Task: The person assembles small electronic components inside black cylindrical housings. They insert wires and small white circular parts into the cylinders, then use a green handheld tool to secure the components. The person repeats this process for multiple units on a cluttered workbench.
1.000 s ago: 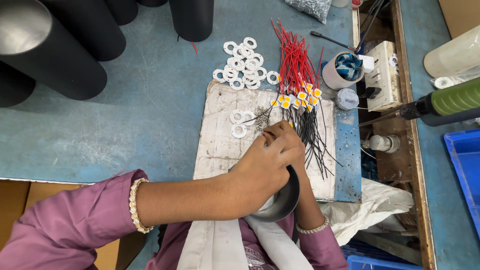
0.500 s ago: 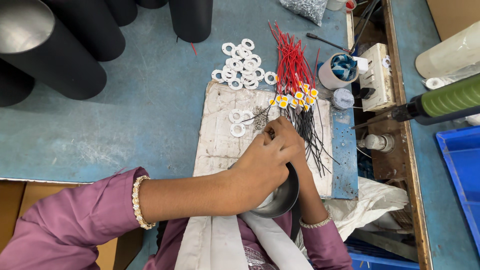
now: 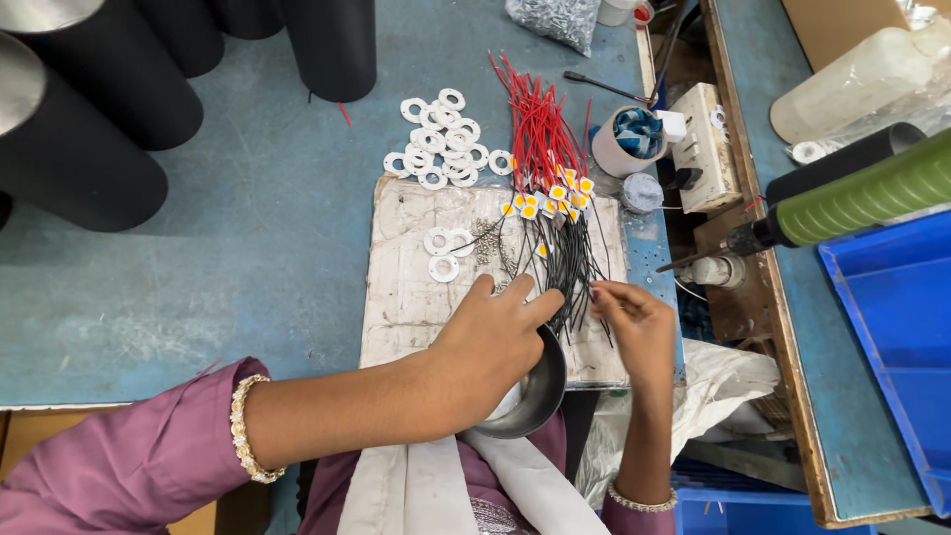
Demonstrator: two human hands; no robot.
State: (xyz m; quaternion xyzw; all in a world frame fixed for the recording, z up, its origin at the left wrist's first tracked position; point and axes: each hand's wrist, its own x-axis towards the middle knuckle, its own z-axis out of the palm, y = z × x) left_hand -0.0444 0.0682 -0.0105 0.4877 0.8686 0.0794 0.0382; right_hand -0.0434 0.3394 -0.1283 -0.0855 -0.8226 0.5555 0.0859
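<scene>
The left hand point(image 3: 490, 342) rested, fingers loosely spread, over a metal bowl point(image 3: 535, 396) at the desk's near edge. The right hand point(image 3: 634, 322) had moved apart, pinching black wires point(image 3: 565, 263).

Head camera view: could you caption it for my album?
Two hands sort red-and-black wired parts beside white rings.

This is a small workshop. A blue bench point(image 3: 248, 258) holds red and black wires point(image 3: 545, 168), white rings point(image 3: 441, 139), a power screwdriver point(image 3: 842, 198) and black tubes point(image 3: 99, 129).
</scene>
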